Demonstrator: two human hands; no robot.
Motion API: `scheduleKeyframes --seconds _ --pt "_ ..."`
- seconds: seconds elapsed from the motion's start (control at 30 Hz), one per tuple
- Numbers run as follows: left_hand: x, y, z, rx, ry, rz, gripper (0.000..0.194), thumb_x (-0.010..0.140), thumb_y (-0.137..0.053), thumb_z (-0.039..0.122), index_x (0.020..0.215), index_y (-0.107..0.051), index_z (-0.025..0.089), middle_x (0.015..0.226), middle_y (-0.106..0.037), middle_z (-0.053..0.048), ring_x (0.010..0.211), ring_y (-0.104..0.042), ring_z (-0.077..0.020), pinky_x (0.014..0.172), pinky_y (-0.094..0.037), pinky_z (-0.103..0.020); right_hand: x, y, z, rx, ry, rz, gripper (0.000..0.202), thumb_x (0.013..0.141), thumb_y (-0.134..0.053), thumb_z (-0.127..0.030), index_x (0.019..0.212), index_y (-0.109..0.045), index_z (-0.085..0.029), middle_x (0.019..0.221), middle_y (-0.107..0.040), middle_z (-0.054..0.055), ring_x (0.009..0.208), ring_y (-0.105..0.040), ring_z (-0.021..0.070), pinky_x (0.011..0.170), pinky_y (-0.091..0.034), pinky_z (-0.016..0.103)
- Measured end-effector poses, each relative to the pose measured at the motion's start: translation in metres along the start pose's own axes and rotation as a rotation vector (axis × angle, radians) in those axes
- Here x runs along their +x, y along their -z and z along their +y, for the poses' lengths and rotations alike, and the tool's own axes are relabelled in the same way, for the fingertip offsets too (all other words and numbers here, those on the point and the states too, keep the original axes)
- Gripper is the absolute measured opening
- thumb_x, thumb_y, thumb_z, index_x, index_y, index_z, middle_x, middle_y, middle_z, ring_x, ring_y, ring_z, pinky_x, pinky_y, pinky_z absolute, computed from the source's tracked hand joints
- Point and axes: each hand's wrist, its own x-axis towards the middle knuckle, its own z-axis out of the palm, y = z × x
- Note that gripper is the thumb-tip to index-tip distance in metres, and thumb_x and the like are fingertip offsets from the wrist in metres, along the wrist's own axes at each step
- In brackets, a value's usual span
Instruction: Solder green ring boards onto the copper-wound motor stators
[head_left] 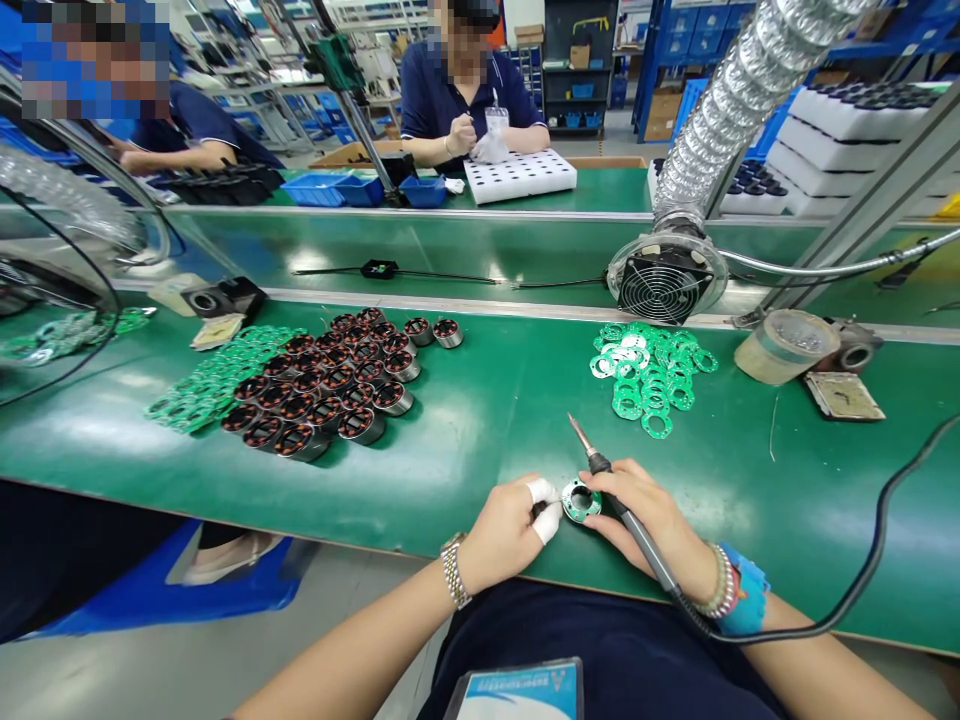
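Observation:
My right hand (652, 505) is closed around a soldering iron (634, 530), its tip pointing up and away from me. The thumb and fingertips of the same hand also grip a ring-shaped green circuit board (590, 508), which seems to sit on a round metal part. Just left of that ring is my left hand (514, 525), white covers on its thumb and finger. Those fingers are pinched together at the ring's edge; what lies between them is too small to make out.
Copper-wound stators (322, 385) stand in rows at left, beside overlapping green ring boards (225, 375). More ring boards (652, 370) lie ahead on the right, below a fume fan (664, 285). A tub (786, 347) and a soldering-iron stand (855, 345) are farther right. A co-worker (472, 90) sits opposite.

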Motion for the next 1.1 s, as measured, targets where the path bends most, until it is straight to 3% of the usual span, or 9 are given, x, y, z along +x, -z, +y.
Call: scheduleKeyframes --seconds 0.1,0.17,0.37,0.5,0.6,0.8,0.93,1.1 --pt "0.005 -0.003 0.005 -0.526 0.380 -0.133 0.018 0.077 -0.042 0.023 0.063 -0.048 0.016 0.049 -0.048 0.002 0.040 -0.048 -0.0100 0.038 -0.040 -0.020 0.000 0.000 0.000 -0.002 0.006 0.005 0.027 0.084 -0.057 -0.023 0.110 -0.051 -0.021 0.097 -0.063 0.007 0.087 -0.054 0.0199 0.074 -0.048 0.034" --pt "0.004 0.000 0.003 -0.608 0.409 -0.184 0.019 0.079 -0.046 0.028 0.065 -0.050 0.015 0.053 -0.052 0.001 0.042 -0.050 -0.0100 0.040 -0.041 -0.020 0.001 0.000 0.000 0.004 0.015 0.007 0.028 0.084 -0.057 -0.022 0.111 -0.051 -0.021 0.095 -0.063 0.007 0.085 -0.054 0.0195 0.074 -0.048 0.033" --pt "-0.001 0.019 -0.011 -0.096 -0.123 0.018 0.013 0.079 -0.058 0.023 0.088 -0.066 0.018 0.083 -0.068 -0.005 0.075 -0.062 -0.0145 0.070 -0.050 -0.026 0.002 0.001 -0.001 0.021 0.005 0.003 0.028 0.084 -0.057 -0.023 0.111 -0.051 -0.020 0.093 -0.063 0.007 0.084 -0.054 0.0190 0.073 -0.048 0.033" --pt "0.005 0.018 -0.012 -0.044 -0.243 0.011 0.011 0.081 -0.056 0.021 0.080 -0.066 0.018 0.079 -0.067 -0.004 0.073 -0.061 -0.0134 0.069 -0.049 -0.025 0.002 0.001 -0.001 0.022 0.006 0.004 0.027 0.084 -0.057 -0.024 0.111 -0.051 -0.020 0.093 -0.063 0.007 0.083 -0.054 0.0192 0.072 -0.048 0.033" --pt "0.010 0.011 -0.008 -0.095 -0.134 -0.010 0.008 0.079 -0.056 0.020 0.074 -0.061 0.016 0.073 -0.062 -0.003 0.065 -0.057 -0.0122 0.060 -0.047 -0.024 0.002 0.001 -0.002 0.014 0.009 0.005 0.027 0.084 -0.057 -0.023 0.110 -0.052 -0.021 0.093 -0.063 0.007 0.082 -0.054 0.0187 0.072 -0.048 0.033" --pt "0.011 -0.007 0.001 -0.590 0.328 -0.057 0.016 0.077 -0.056 0.026 0.073 -0.045 0.016 0.054 -0.054 0.003 0.045 -0.053 -0.0075 0.045 -0.045 -0.018 0.002 0.000 -0.001 -0.009 -0.011 0.000 0.024 0.084 -0.056 -0.023 0.107 -0.053 -0.021 0.092 -0.062 0.007 0.081 -0.054 0.0188 0.070 -0.048 0.032" --pt "0.011 -0.003 0.004 -0.700 0.380 -0.075 0.026 0.075 -0.060 0.032 0.088 -0.044 0.016 0.064 -0.052 0.005 0.050 -0.056 -0.0081 0.042 -0.046 -0.018 0.000 -0.001 0.000 -0.011 -0.028 -0.012 0.024 0.084 -0.056 -0.023 0.108 -0.052 -0.020 0.089 -0.060 0.007 0.079 -0.054 0.0190 0.069 -0.048 0.032" --pt "0.020 0.004 0.005 -0.859 0.469 -0.133 0.034 0.068 -0.066 0.023 0.094 -0.045 0.018 0.071 -0.051 0.005 0.052 -0.058 -0.0088 0.045 -0.048 -0.021 0.001 -0.002 0.001 0.011 -0.023 -0.009 0.023 0.084 -0.056 -0.022 0.107 -0.051 -0.021 0.091 -0.060 0.007 0.080 -0.054 0.0188 0.069 -0.048 0.032"
